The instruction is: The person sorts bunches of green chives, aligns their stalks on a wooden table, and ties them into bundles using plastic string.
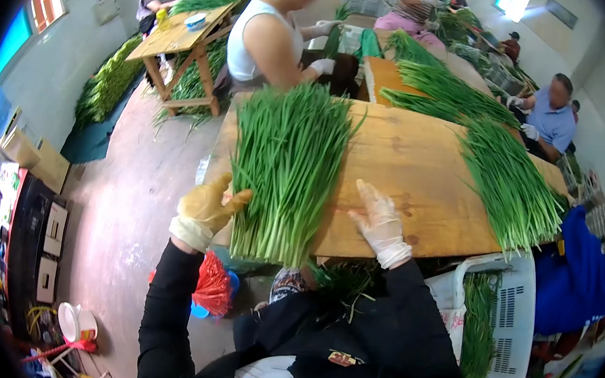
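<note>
A wide pile of garlic chives [286,173] lies at the left end of the wooden table [407,163], pale stem ends toward me and hanging a little past the near edge. My left hand [206,209], in a yellowed glove, is at the pile's left side, thumb and fingers apart, the thumb right by the stems. On the other side, my right hand [378,222] in a whitish glove hovers over the bare wood, fingers spread, a short way from the stems. Neither hand grips anything. A second pile of chives [510,183] lies on the table's right part.
A grey plastic crate [520,312] with chives stands below the table at right, beside blue cloth [575,273]. Red strands [213,284] sit in a blue container at lower left. Across the table is a person in a white top [262,39]; another in a blue shirt [553,122] sits at right.
</note>
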The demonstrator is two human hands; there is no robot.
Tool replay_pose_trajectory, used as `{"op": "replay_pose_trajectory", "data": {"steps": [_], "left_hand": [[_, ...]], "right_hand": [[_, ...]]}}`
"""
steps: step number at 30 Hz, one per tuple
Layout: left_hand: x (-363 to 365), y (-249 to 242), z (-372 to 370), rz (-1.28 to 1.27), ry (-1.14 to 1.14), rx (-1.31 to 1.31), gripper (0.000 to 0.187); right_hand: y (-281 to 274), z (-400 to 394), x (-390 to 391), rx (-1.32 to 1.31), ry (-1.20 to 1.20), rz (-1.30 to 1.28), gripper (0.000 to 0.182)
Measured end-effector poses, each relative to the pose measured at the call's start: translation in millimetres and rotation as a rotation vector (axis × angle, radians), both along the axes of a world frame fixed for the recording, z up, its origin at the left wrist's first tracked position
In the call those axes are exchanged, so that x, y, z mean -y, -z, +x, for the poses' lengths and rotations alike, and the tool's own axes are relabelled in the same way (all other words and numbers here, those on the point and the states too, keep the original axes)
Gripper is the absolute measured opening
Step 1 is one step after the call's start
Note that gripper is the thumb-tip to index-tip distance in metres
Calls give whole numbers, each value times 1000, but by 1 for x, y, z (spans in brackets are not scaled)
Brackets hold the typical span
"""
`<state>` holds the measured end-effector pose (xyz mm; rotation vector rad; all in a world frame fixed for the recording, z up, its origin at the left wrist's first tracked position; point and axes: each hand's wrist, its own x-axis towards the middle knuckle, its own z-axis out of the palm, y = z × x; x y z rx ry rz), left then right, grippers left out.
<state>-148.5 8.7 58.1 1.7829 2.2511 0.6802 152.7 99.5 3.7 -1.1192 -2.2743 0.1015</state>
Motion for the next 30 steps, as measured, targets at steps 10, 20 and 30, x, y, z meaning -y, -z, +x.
{"op": "replay_pose_trajectory", "data": {"steps": [10, 20, 30], "left_hand": [[-98, 41, 96, 146, 944, -104, 33], [-95, 55, 95, 137, 885, -51, 12], [-65, 9, 105, 287, 786, 225, 9]], "right_hand": [[-10, 2, 1, 373, -147, -317, 17], [-15, -5, 14, -602, -142, -595, 20], [45, -64, 13, -767, -85, -427, 34]]}}
